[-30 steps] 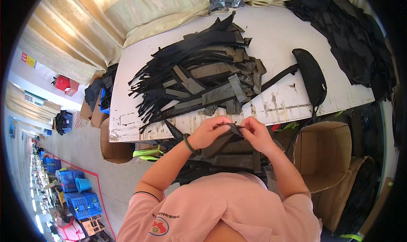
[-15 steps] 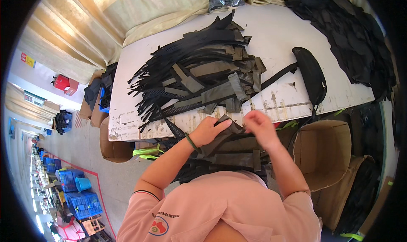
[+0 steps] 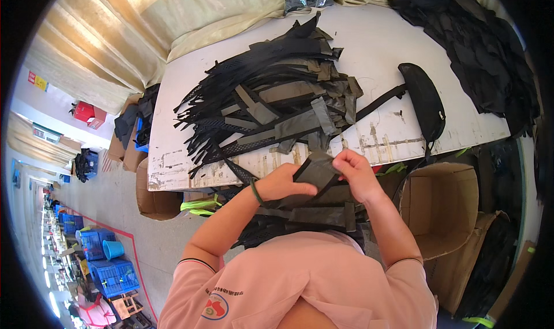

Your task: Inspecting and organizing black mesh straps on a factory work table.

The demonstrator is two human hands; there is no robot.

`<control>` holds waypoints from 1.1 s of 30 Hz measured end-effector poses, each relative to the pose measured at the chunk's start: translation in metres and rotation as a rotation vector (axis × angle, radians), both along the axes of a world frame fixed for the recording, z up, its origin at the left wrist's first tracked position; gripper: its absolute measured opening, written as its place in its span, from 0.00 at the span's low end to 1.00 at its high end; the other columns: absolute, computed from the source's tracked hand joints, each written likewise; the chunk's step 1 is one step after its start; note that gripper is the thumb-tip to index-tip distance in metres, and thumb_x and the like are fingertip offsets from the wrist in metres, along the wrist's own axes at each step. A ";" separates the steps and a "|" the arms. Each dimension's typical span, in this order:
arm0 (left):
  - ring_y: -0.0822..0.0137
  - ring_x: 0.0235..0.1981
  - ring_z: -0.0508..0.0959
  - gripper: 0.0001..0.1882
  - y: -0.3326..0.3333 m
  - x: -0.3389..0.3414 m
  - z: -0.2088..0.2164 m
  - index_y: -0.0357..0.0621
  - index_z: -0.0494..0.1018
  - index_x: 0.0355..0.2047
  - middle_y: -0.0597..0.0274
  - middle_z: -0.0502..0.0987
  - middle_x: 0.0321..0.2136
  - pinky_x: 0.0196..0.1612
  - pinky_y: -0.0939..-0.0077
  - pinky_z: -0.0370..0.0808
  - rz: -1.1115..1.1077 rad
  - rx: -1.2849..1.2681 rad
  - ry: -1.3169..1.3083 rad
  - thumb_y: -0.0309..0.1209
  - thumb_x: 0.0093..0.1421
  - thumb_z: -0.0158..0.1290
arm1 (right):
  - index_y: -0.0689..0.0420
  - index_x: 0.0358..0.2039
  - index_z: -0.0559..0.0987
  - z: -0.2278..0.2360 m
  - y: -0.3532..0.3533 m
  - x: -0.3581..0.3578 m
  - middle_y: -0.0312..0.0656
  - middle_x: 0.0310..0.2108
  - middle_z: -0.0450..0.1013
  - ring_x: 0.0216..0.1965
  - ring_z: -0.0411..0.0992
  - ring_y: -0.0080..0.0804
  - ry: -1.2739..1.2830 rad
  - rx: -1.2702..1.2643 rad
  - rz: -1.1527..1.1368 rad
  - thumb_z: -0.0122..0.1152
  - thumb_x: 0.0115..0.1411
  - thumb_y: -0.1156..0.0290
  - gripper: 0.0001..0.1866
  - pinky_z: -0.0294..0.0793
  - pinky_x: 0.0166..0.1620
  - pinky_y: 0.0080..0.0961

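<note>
Grey fabric piece [image 3: 318, 168] right between them — left hand [image 3: 284, 182] clamping its left side, right hand [image 3: 354, 174] pinching its far-right corner!

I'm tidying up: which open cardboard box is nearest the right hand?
The large box right of the right hand, just past that forearm; the left box, by the table's near left corner, lies beyond the left hand.

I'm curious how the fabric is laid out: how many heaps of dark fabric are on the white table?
2: a strip pile left of centre, a black heap at the far right. Smaller heaps may be hidden beneath.
</note>
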State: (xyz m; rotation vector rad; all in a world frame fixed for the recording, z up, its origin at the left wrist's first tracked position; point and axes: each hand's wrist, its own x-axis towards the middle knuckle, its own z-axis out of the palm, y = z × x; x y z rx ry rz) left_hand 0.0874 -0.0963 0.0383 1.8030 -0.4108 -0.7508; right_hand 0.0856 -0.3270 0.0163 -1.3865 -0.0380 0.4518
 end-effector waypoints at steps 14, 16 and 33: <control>0.71 0.24 0.67 0.22 0.085 -0.017 0.013 0.35 0.70 0.27 0.55 0.71 0.19 0.28 0.70 0.66 -0.453 0.364 0.043 0.43 0.52 0.63 | 0.57 0.27 0.74 0.014 -0.065 -0.008 0.29 0.22 0.69 0.24 0.64 0.15 0.008 -0.212 0.171 0.63 0.55 0.73 0.06 0.65 0.29 0.16; 0.65 0.21 0.67 0.23 0.087 -0.032 0.001 0.35 0.67 0.24 0.54 0.67 0.17 0.25 0.67 0.64 -0.530 0.363 0.049 0.44 0.53 0.62 | 0.58 0.27 0.74 0.014 -0.081 -0.012 0.33 0.21 0.71 0.23 0.67 0.18 0.073 -0.409 0.435 0.64 0.54 0.74 0.06 0.66 0.29 0.19; 0.48 0.35 0.77 0.24 0.039 -0.066 -0.032 0.35 0.75 0.33 0.44 0.77 0.29 0.38 0.60 0.73 -0.361 0.599 -0.122 0.48 0.52 0.58 | 0.58 0.30 0.73 -0.027 0.027 0.093 0.43 0.26 0.70 0.33 0.71 0.45 -0.865 -0.913 -0.227 0.65 0.51 0.67 0.12 0.68 0.40 0.41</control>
